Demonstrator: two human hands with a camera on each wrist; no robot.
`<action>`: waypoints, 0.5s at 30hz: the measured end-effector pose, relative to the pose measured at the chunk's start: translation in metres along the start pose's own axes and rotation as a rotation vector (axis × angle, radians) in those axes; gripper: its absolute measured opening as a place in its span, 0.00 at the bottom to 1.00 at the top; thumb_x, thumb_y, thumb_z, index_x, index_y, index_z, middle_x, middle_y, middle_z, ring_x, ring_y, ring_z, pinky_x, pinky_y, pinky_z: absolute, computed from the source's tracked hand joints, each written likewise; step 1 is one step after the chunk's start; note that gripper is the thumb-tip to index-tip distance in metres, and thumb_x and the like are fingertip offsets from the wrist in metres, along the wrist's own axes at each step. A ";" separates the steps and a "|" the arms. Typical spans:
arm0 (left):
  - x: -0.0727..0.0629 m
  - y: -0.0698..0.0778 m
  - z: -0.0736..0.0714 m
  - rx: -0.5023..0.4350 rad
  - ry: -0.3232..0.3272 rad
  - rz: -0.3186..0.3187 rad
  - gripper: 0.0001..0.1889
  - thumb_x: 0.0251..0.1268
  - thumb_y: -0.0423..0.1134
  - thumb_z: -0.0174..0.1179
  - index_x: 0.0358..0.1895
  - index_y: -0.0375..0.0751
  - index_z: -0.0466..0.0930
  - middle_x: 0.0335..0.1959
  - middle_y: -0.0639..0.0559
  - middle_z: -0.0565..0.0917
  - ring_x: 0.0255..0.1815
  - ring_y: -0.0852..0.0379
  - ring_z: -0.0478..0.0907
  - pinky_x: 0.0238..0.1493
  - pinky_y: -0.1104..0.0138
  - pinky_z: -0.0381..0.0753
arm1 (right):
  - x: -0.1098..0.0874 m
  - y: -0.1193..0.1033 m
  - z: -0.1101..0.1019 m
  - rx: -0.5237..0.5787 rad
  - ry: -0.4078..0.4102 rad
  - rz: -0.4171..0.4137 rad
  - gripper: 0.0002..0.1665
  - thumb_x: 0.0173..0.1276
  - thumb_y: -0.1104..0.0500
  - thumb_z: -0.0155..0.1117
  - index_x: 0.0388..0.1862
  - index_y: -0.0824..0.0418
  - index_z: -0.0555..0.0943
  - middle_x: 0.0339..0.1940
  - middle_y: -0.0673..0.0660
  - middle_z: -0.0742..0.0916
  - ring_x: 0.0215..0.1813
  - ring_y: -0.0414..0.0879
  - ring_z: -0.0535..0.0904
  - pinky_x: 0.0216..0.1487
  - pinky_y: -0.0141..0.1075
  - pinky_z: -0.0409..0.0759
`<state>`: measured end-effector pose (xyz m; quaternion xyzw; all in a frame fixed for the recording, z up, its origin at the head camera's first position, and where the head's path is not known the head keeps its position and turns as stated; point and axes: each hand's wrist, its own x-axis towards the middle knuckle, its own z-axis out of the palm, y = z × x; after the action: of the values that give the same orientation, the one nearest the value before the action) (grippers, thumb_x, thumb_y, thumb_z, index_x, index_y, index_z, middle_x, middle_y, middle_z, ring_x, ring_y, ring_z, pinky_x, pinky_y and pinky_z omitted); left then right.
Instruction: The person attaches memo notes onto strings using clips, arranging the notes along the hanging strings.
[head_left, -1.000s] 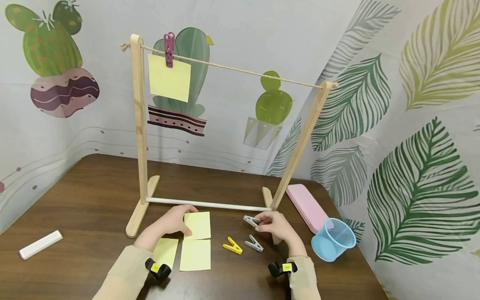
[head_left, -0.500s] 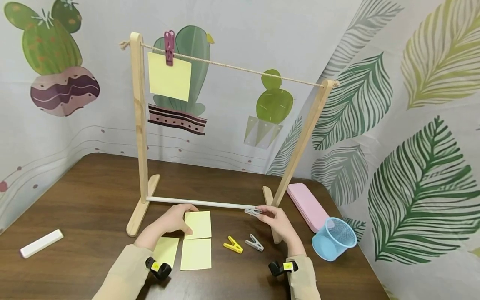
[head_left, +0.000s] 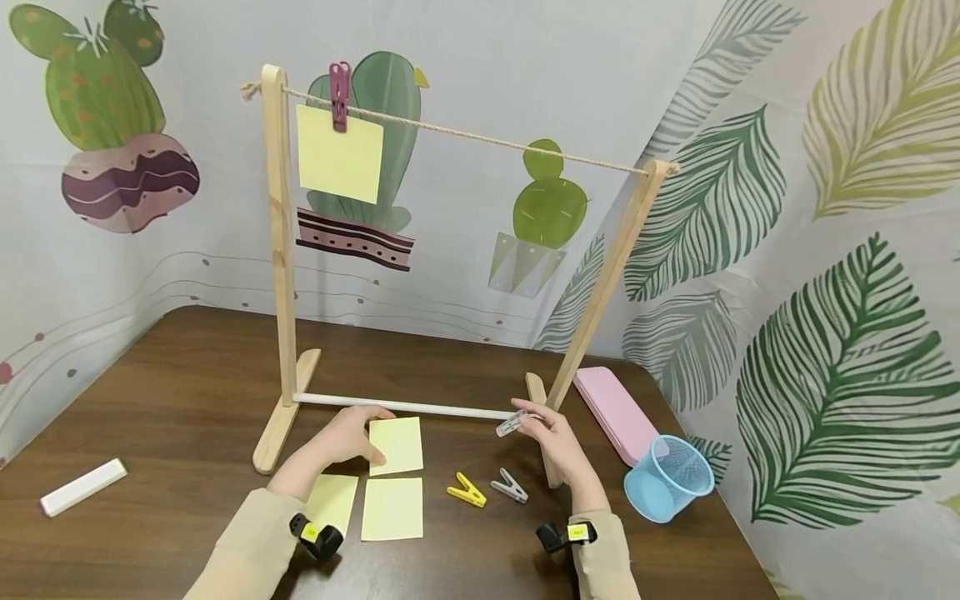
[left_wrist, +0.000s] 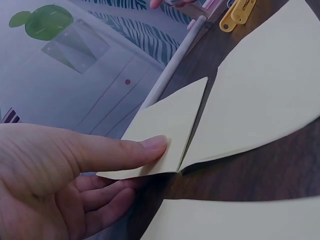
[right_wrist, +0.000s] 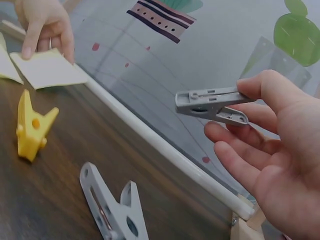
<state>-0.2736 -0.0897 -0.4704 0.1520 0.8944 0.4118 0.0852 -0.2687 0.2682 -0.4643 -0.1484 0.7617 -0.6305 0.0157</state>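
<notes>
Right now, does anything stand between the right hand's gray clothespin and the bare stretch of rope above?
Nothing visible does. The gray clothespin in the right hand has open space up to the rope; the purple clothespin and hanging note sit further left.

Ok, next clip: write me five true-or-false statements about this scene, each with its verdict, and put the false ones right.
1. The right hand holds a grey clothespin. True.
2. The left hand grips the blue mesh cup. False: it pinches a yellow note.
3. A yellow clothespin and a second grey clothespin lie on the table. True.
4. Three notes hang from the rope. False: there is only one hanging note, under a purple clothespin.
5. In the head view, the pink case lies left of the white crossbar. False: it lies to the right.
</notes>
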 end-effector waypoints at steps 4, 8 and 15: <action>0.000 0.001 -0.001 -0.027 0.002 -0.001 0.35 0.37 0.29 0.79 0.57 0.35 0.79 0.57 0.38 0.80 0.43 0.46 0.78 0.44 0.54 0.79 | 0.002 -0.001 0.004 0.111 0.042 0.004 0.28 0.72 0.69 0.54 0.67 0.80 0.63 0.43 0.51 0.73 0.44 0.32 0.78 0.51 0.25 0.79; 0.000 0.003 -0.003 -0.080 0.014 -0.014 0.38 0.40 0.29 0.78 0.61 0.33 0.75 0.43 0.42 0.82 0.25 0.55 0.70 0.28 0.64 0.73 | 0.004 -0.004 0.009 0.222 0.099 0.025 0.29 0.70 0.72 0.55 0.67 0.80 0.62 0.40 0.47 0.77 0.41 0.32 0.78 0.48 0.24 0.80; -0.001 0.003 -0.004 -0.256 -0.004 -0.009 0.38 0.47 0.25 0.73 0.64 0.24 0.67 0.38 0.39 0.82 0.28 0.55 0.79 0.32 0.64 0.79 | 0.003 -0.006 0.015 0.330 0.147 0.125 0.12 0.65 0.74 0.57 0.47 0.66 0.76 0.34 0.47 0.84 0.38 0.36 0.81 0.46 0.27 0.81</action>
<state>-0.2733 -0.0904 -0.4654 0.1364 0.8351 0.5219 0.1074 -0.2672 0.2517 -0.4609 -0.0495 0.6546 -0.7540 0.0232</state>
